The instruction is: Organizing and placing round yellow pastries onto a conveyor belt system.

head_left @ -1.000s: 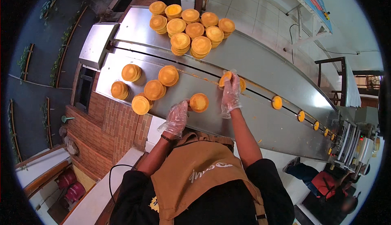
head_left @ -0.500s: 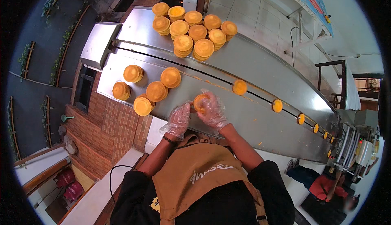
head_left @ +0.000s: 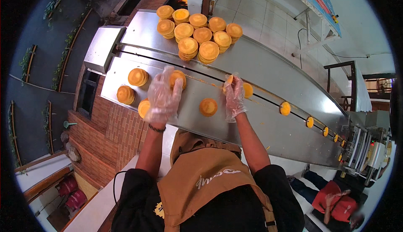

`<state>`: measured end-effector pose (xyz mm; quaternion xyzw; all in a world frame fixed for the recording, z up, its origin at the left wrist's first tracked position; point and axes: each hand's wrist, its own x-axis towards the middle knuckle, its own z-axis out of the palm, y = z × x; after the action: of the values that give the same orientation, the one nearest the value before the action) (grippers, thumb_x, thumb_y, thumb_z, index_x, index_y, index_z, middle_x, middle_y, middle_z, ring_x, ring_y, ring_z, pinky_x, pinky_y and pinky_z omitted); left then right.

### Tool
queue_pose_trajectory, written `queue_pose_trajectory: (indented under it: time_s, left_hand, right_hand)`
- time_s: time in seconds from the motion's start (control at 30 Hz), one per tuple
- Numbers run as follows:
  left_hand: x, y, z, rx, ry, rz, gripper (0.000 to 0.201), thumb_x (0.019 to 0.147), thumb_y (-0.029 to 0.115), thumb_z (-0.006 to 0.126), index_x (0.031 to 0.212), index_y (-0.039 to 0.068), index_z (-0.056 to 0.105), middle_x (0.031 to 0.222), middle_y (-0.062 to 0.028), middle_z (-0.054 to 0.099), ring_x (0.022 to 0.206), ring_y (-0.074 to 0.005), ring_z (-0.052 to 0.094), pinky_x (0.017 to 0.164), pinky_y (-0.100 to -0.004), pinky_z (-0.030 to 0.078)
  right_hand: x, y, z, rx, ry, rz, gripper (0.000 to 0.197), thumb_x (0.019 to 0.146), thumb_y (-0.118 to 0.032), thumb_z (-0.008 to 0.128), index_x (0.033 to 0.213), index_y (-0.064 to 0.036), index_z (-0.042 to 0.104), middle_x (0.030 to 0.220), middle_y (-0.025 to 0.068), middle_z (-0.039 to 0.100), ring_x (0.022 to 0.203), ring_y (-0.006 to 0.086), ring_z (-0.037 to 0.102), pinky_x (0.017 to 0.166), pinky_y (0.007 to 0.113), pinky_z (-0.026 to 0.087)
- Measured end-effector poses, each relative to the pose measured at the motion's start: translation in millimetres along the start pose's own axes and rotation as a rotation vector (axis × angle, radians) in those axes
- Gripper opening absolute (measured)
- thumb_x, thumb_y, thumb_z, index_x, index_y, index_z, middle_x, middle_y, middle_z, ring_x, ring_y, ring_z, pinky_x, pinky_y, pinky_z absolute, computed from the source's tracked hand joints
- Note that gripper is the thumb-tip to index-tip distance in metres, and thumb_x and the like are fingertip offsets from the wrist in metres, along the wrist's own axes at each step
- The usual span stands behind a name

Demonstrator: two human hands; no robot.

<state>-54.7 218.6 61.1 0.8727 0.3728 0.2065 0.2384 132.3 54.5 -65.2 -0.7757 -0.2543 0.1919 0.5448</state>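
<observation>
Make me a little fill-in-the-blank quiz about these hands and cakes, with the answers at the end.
1. The left hand and the right hand both wear clear plastic ____.
2. A dark bracelet circles the ____ wrist.
3. Seen from the person, the largest group of cakes sits on the ____ side of the dark slot.
4. At the lower right, another person's shirt is ____.

Missing words: gloves; left; far; red.

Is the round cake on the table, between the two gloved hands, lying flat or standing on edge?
Lying flat: the round cake shows its whole browned face upward on the metal table.
</observation>
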Motion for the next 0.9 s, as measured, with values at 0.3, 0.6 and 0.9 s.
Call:
queue_pose_trajectory:
  time_s: [0.3,0.6,0.9]
  left_hand:
    - [26.3,-8.6,17.1,0.285,-0.425,-0.096,0.054,0.085,0.044,0.059,0.117,0.002,0.047,0.106,-0.0203,0.061,0.1,-0.036,0.06,0.081,-0.0461,0.049]
    - [10.7,23.5,19.4,0.329,-0.555,0.015,0.058,0.081,0.043,0.065,0.12,0.005,0.046,0.11,-0.0188,0.06,0.1,-0.0366,0.059,0.085,-0.0472,0.046]
    - [-40.7,24.5,51.3,-0.025,-0.495,0.164,0.06,0.08,0.04,0.066,0.124,0.005,0.046,0.125,-0.0198,0.052,0.111,-0.0405,0.053,0.092,-0.0449,0.044]
  right_hand:
    - [-71.4,-28.7,21.1,-0.509,-0.301,-0.421,0.054,0.074,-0.023,0.072,0.119,-0.0045,0.049,0.123,0.0207,0.047,0.117,0.0365,0.045,0.097,0.045,0.039]
    - [-30.0,35.4,-0.9,-0.602,-0.093,-0.34,0.065,0.067,-0.025,0.076,0.124,-0.0108,0.047,0.129,0.0199,0.042,0.118,0.0403,0.042,0.099,0.051,0.037]
    - [20.7,13.8,0.2,0.048,-0.034,-0.001,0.057,0.082,-0.034,0.068,0.123,0.0,0.048,0.116,0.0175,0.055,0.106,0.0306,0.054,0.092,0.041,0.043]
